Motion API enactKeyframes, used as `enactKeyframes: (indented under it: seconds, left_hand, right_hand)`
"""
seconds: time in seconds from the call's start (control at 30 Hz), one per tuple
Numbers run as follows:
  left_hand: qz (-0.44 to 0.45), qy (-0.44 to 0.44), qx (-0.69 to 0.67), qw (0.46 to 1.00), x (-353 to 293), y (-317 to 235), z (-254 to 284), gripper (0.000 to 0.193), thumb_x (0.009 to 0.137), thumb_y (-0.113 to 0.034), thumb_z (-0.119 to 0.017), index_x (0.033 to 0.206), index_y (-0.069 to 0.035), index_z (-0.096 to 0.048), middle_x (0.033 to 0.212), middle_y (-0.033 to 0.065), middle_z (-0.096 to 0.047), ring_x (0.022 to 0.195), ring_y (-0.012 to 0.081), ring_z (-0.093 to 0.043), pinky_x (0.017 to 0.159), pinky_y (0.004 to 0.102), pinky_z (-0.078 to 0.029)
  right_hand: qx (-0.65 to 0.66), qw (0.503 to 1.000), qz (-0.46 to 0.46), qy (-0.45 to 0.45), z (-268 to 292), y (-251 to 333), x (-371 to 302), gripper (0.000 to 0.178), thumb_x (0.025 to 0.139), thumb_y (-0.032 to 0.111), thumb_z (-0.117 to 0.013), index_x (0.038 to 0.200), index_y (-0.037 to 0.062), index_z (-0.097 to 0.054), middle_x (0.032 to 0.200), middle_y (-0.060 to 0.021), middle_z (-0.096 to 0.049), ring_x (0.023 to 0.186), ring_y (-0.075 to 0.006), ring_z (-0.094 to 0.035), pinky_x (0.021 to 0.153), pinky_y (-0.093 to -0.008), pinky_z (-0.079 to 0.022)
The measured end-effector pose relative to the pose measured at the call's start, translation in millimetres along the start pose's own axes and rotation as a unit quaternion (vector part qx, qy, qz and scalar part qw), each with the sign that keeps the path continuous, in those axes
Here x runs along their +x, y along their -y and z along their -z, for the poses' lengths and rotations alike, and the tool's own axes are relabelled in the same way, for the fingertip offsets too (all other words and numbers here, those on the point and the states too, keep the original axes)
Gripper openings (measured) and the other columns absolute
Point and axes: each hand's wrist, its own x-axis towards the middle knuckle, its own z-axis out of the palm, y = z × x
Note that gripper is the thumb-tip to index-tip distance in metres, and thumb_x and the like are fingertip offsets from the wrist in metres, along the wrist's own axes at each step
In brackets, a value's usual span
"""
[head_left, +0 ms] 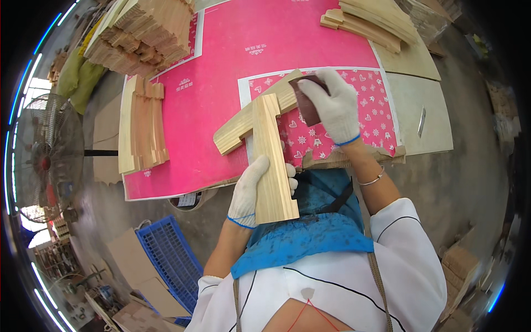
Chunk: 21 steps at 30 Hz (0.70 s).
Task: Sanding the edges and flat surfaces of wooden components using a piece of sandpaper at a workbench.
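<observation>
My left hand (247, 191), in a white knitted glove with a blue cuff, is closed around a pale notched wooden piece (269, 166). The piece is held up in front of my blue apron, its far end over the table edge. In my gloved right hand (336, 105) is a dark brown sheet of sandpaper (307, 105), pinched between thumb and fingers. The sandpaper is to the right of the held piece's far end, apart from it. A second wooden piece (232, 133) lies slanting on the table behind the held one, partly hidden by it and by the sandpaper.
The table bears a pink sheet (221, 72). Stacked wooden pieces (145, 127) stand at its left edge, a taller stack (144, 39) at far left, and more pieces (370, 27) at far right. A fan (47, 160) and a blue plastic crate (168, 260) are to the left.
</observation>
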Motion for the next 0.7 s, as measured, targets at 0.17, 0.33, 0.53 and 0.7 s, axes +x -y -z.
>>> enactKeyframes:
  seconds: [0.17, 0.33, 0.53, 0.7]
  left_hand:
    - [0.003, 0.012, -0.028, 1.000, 0, 0, -2, 0.045, 0.100, -0.040, -0.049, 0.124, -0.001, -0.052, 0.099, 0.0138, -0.065, 0.079, 0.0210, -0.066, 0.069, 0.0346, -0.057]
    - [-0.003, 0.014, -0.024, 1.000, -1, 0, -3, 0.046, 0.100, -0.040, -0.049, 0.127, -0.003, -0.050, 0.099, 0.0132, -0.065, 0.079, 0.0206, -0.066, 0.069, 0.0344, -0.056]
    - [-0.016, 0.094, -0.025, 0.995, 3, -8, 15, 0.057, 0.099, -0.043, -0.050, 0.144, -0.009, -0.038, 0.100, 0.0108, -0.065, 0.084, 0.0216, -0.066, 0.070, 0.0344, -0.057]
    - [-0.165, 0.039, 0.088, 0.982, -2, -28, 16, 0.068, 0.091, -0.051, -0.063, 0.137, -0.003, -0.045, 0.106, 0.0112, -0.062, 0.093, 0.0219, -0.065, 0.077, 0.0373, -0.057]
  right_hand:
    - [-0.122, 0.984, -0.008, 0.130, 0, -14, -28, 0.021, 0.086, 0.028, -0.068, 0.092, 0.0071, -0.067, 0.079, -0.0157, -0.067, 0.074, -0.0325, -0.067, 0.065, -0.0385, -0.053]
    - [-0.194, 0.961, 0.048, 0.193, -15, -15, -26, 0.020, 0.085, 0.023, -0.068, 0.095, 0.0060, -0.068, 0.081, -0.0147, -0.067, 0.075, -0.0299, -0.067, 0.068, -0.0364, -0.053]
    - [0.088, 0.995, -0.050, 0.023, -1, 9, 13, 0.022, 0.088, 0.020, -0.067, 0.098, 0.0008, -0.068, 0.089, -0.0065, -0.070, 0.080, -0.0085, -0.062, 0.070, -0.0258, -0.050]
    - [0.241, 0.960, -0.129, 0.062, 8, 1, -9, 0.026, 0.092, 0.018, -0.064, 0.110, -0.0001, -0.065, 0.096, -0.0036, -0.069, 0.083, -0.0093, -0.063, 0.074, -0.0239, -0.052]
